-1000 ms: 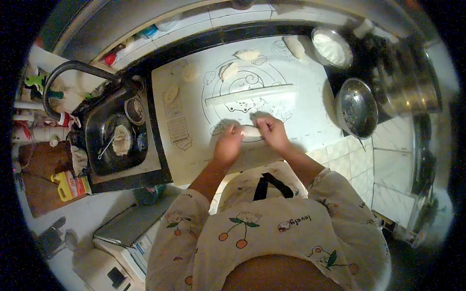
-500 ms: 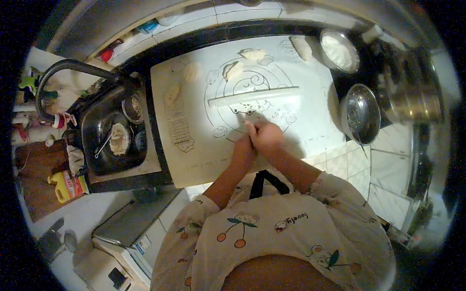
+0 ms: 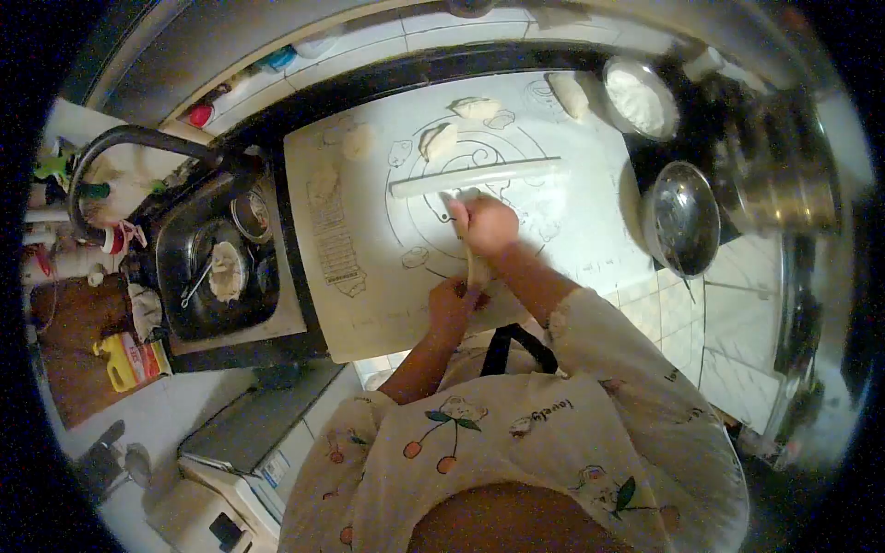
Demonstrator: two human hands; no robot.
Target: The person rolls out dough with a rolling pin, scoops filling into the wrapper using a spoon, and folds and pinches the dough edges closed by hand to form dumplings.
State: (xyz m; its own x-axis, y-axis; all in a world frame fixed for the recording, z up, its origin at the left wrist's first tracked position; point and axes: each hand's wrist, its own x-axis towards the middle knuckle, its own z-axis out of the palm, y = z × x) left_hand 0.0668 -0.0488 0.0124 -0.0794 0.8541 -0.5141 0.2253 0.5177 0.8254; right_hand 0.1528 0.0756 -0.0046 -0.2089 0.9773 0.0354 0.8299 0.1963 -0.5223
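A pale strip of dough runs between my two hands, over the near part of the printed white mat. My right hand is closed round its far end, close to the rolling pin. My left hand, nearer my body, is closed on the lower end, and its fingers are partly hidden. A long white rolling pin lies across the mat just beyond my right hand. Past it are several dough pieces: a folded piece, a piece behind it and an elongated piece.
A bowl of white flour stands at the mat's far right corner, with a metal bowl below it. On the left is a black sink with dishes inside and a dark faucet above. A yellow bottle stands at lower left.
My hands were together over the mat; now they are apart, the right farther forward, the left drawn back toward my body. The dough strip between them has come into view.
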